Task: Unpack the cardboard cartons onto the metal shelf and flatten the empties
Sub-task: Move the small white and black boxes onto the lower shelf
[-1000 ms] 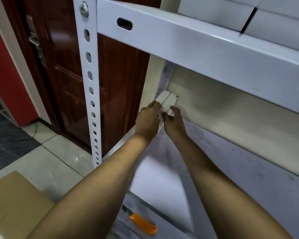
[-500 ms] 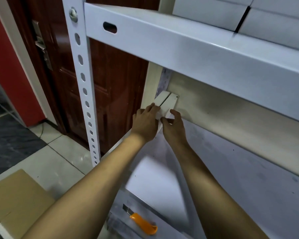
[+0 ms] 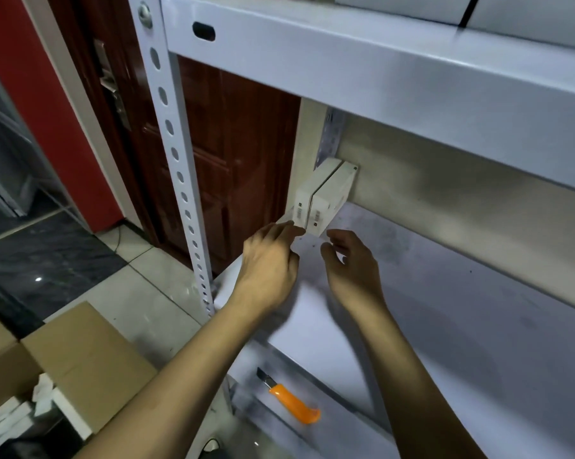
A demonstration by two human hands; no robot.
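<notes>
Your painted steel shelf [image 3: 445,293] is smooth, pale and scuffed. Below left, a brown cardboard carton [image 3: 90,369] stands open. Your left hand [image 3: 267,260] and right hand [image 3: 352,266] are loose and hold nothing. They are just before two slim white boxes [image 3: 325,193], which stand on edge in the shelf's back corner. An orange knife [image 3: 292,404] lies lower down.

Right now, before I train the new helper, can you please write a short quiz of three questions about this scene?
1. True or false: the orange utility knife lies on the metal shelf, not in the cardboard carton.
2. How many white boxes stand in the shelf's back corner? A one, B two, C four.
3. Which is nearer the perforated post: the left hand or the right hand?
Key: 1 true; 2 B; 3 left hand.
</notes>
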